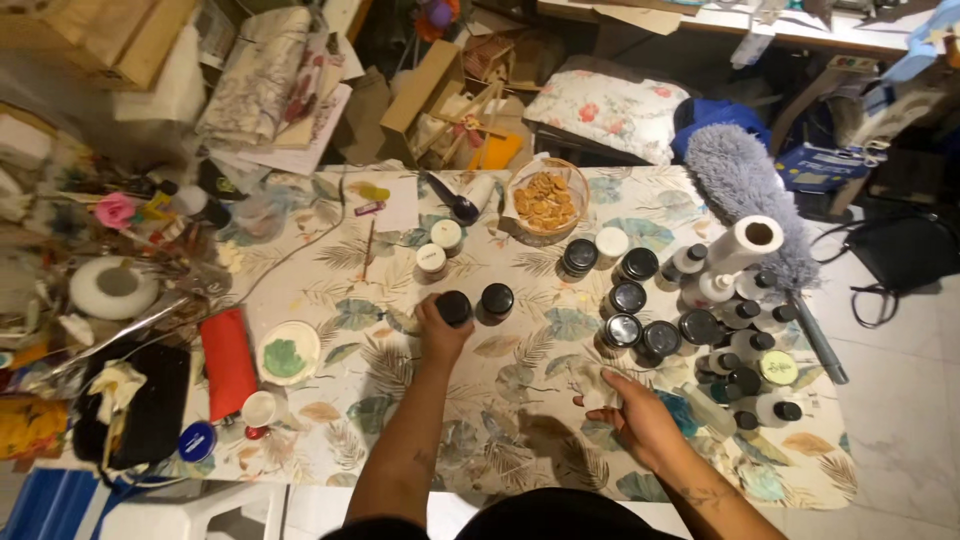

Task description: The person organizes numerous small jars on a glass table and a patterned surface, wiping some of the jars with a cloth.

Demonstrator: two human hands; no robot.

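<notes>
The black-lidded jar (pixel 453 306) is grasped by the left hand (pixel 437 335) beside its twin jar (pixel 497 298) and is best kept upright, while the right hand (pixel 640 418) is rested open, holding nothing.

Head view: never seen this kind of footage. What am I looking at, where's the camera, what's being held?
There is no machine here: a person works with two bare hands, and one camera worn on the head looks straight down. The left hand grips a small black-lidded jar standing on a leaf-patterned tablecloth. The right hand rests open on the cloth, holding nothing. To the right stands a cluster of dark-lidded jars and small bottles, plus a paper towel roll. Further back sits a bowl of round biscuits; at left, a red pouch.
</notes>
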